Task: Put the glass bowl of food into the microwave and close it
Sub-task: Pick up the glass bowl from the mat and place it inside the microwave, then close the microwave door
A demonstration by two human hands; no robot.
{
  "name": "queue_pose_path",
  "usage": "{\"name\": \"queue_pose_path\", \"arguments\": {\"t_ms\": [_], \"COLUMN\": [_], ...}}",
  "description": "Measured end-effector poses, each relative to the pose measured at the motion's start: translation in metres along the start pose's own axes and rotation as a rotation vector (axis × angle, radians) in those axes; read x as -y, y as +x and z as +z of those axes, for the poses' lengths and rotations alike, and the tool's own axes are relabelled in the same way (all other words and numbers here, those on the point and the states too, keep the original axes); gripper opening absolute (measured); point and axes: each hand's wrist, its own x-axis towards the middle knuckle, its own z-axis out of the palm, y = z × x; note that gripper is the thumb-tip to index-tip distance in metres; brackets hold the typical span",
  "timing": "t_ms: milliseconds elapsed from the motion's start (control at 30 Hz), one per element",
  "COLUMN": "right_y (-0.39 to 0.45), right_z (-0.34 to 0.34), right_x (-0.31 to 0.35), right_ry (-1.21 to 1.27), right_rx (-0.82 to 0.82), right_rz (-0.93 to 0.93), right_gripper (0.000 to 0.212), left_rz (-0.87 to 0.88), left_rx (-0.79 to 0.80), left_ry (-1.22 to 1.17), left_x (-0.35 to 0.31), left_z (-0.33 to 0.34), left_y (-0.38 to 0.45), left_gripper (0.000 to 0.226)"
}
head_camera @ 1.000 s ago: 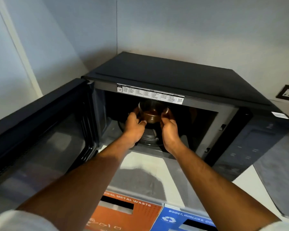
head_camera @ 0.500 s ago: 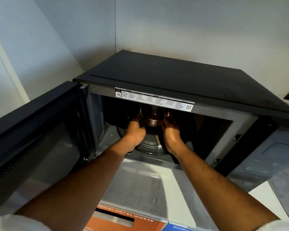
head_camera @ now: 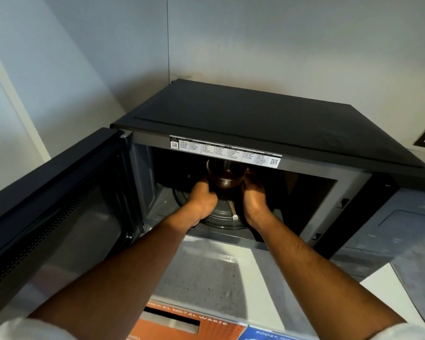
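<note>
One glass bowl (head_camera: pixel 225 177), dark brown food, inside microwave (head_camera: pixel 268 123)

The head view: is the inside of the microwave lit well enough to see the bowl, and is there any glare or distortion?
Head view: the cavity is dim, so the glass bowl between the left hand and right hand shows only faintly; the door window reflects pale light; wide-angle bending curves the microwave edges.
</note>
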Motion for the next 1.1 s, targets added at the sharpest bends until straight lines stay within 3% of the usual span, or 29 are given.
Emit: {"name": "queue_pose_path", "arguments": {"t_ms": [133, 267, 333, 433, 533, 700, 900, 1100], "right_y": [-0.02, -0.056, -0.077, -0.109, -0.134, -0.192, -0.24, -0.246], "right_z": [-0.011, -0.026, -0.033, -0.043, -0.052, -0.075, -0.117, -0.159], "right_x": [0.007, 0.022, 0.032, 0.05, 0.062, 0.097, 0.15, 0.187], "right_ry": [-0.038, -0.073, -0.1, -0.139, -0.166, -0.27, -0.479, -0.909], "right_rx": [-0.016, -0.002, 0.011, 0.045, 0.051, 0.044, 0.072, -0.066], "right_rz": [0.015, 0.053, 0.078, 0.091, 0.126, 0.106, -0.047, -0.31], "right_gripper": [0.028, 0.019, 0.035, 0.052, 0.054, 0.046, 0.059, 0.063], "left_rz": [-0.082, -0.064, -0.083, -0.117, -0.116, -0.021, 0.086, 0.293], "left_rx": [-0.025, -0.01, 0.045, 0.111, 0.119, 0.153, 0.078, -0.226], "left_ry": [0.043, -0.024, -0.011, 0.013, 0.013, 0.195, 0.487, 1.046], "left_x": [-0.004, -0.018, -0.03, -0.051, -0.067, -0.09, -0.103, -0.114], "left_z": [-0.001, -0.002, -0.006, -0.016, -0.03, -0.065, -0.121, -0.167], "left_y": [-0.022, -0.06, -0.083, -0.122, -0.152, -0.214, -0.278, -0.312], "left_gripper": [0.036, 0.072, 0.09, 0.096, 0.092, 0.091, 0.087, 0.084]}}
